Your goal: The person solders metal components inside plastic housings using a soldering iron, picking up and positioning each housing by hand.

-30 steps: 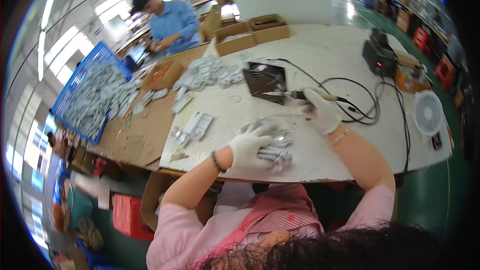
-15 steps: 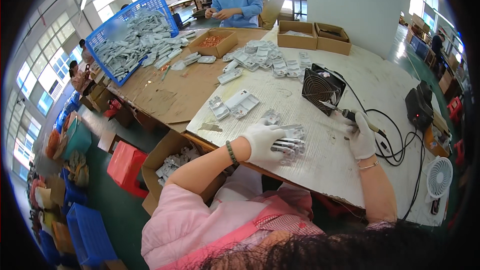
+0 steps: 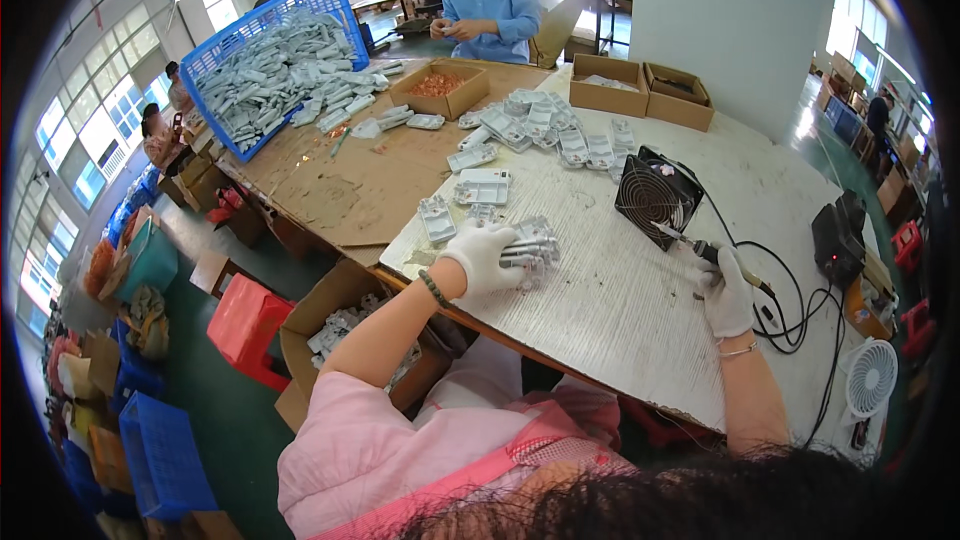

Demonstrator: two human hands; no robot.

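Note:
My gloved left hand (image 3: pixel 483 258) is closed around a row of pale grey plastic housings (image 3: pixel 536 243), held together on the white tabletop. Just beyond its fingers lie a loose compartmented housing (image 3: pixel 437 220) and a second housing (image 3: pixel 482 186), with a small part (image 3: pixel 482 212) partly hidden by the hand. In my gloved right hand (image 3: pixel 728 298) is a soldering iron (image 3: pixel 706 252), gripped by its handle. Its metal tip points up and left, toward the front of a black square fan (image 3: pixel 655 198).
More housings (image 3: pixel 540 120) are heaped farther back, beside a carton of copper-coloured parts (image 3: pixel 438 88). A blue basket (image 3: pixel 352 25) of grey pieces leans at far left. Black cables (image 3: pixel 790 340) run to a dark box (image 3: pixel 838 230). A person (image 3: pixel 490 0) works across the table.
My left hand has moved left and slightly away from me with the housings. The loose housing beyond it now lies at a different angle. My right hand still holds the soldering iron near the fan.

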